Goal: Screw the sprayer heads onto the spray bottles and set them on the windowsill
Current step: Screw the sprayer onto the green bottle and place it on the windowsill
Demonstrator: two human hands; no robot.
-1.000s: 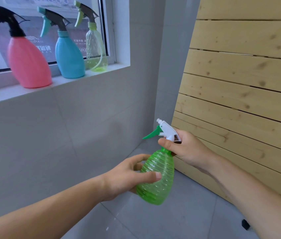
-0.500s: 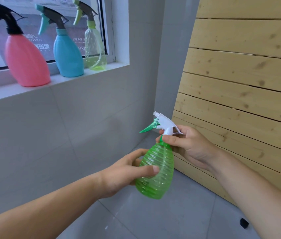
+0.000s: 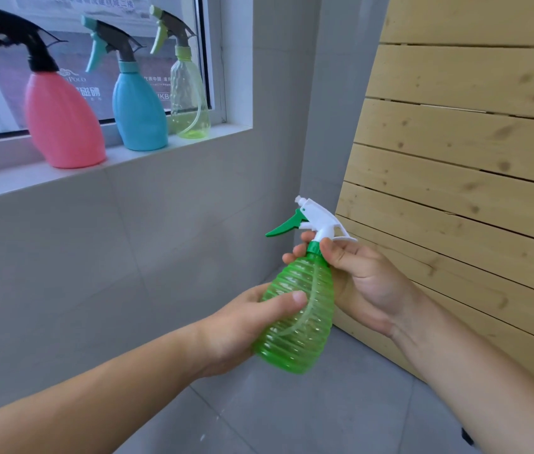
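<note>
On the far left we see a pink bottle with a black sprayer head, standing on the windowsill. Just right of it stands a blue bottle with a grey and teal head, and next a clear yellowish bottle with a grey and light-green head, close to the window's right edge. All three are upright on the sill, their triggers pointing left. Grey wall tiles run below them.

Lower down, our left hand comes in from the bottom left and is wrapped round the belly of the green bottle, thumb across its ribbed front. The bottle is held in the air in front of the wall, well below the sill, tilted slightly with its neck up.

On its neck sits the white head with a green trigger pointing left. Our right hand is pinched on the green collar under that head, thumb in front and fingertips showing behind it.

To the right stands a slatted wooden panel, leaning against the wall over a grey tiled floor.
</note>
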